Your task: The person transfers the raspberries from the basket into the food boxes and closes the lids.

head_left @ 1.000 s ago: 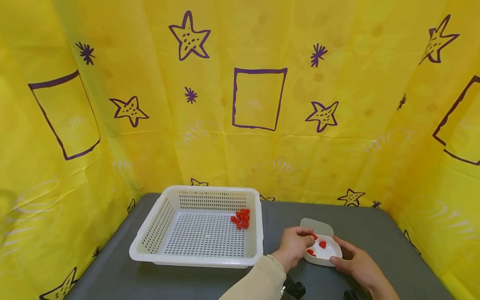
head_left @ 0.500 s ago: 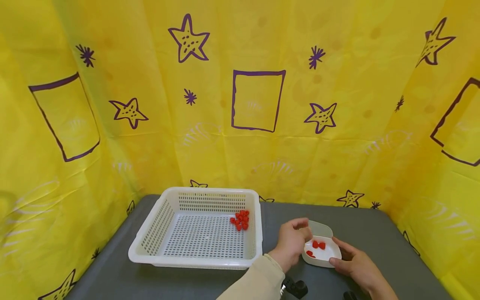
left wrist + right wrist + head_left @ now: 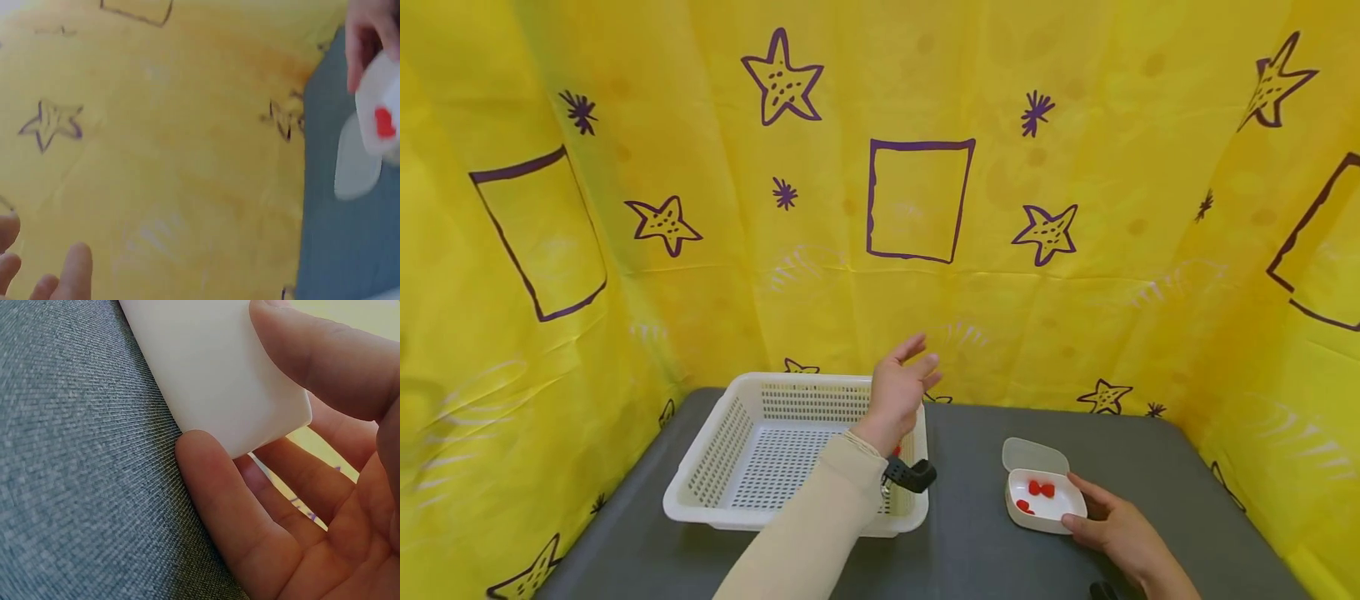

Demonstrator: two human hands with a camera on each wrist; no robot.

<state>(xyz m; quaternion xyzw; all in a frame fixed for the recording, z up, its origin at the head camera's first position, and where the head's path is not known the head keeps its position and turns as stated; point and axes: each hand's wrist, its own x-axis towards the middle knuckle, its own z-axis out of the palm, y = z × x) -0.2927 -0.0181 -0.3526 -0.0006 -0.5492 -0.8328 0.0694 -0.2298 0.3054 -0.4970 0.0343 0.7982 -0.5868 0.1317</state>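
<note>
My left hand [image 3: 901, 392] is raised over the right side of a white slotted plastic basket [image 3: 691, 500], fingers loosely spread with nothing between them. Its fingertips [image 3: 76, 265] show at the lower left of the left wrist view. Under the wrist, a bit of red [image 3: 897, 451] peeks out in the basket; the other red pieces there are hidden. My right hand [image 3: 1108, 523] grips the right side of a small white box [image 3: 1037, 523], thumb on one side and fingers around its corner in the right wrist view. Several small red pieces [image 3: 1041, 489] lie inside the box.
The box's translucent lid [image 3: 1036, 455] stands open toward the back. Basket and box sit on a dark grey tabletop [image 3: 970, 467], with a gap between them. Yellow patterned cloth [image 3: 820, 317] walls in the table's back and sides. A black strap [image 3: 910, 475] circles the left wrist.
My left hand has left the box and swung left and up over the basket. Before that, it let a red piece down inside the box. The right hand stays on the box.
</note>
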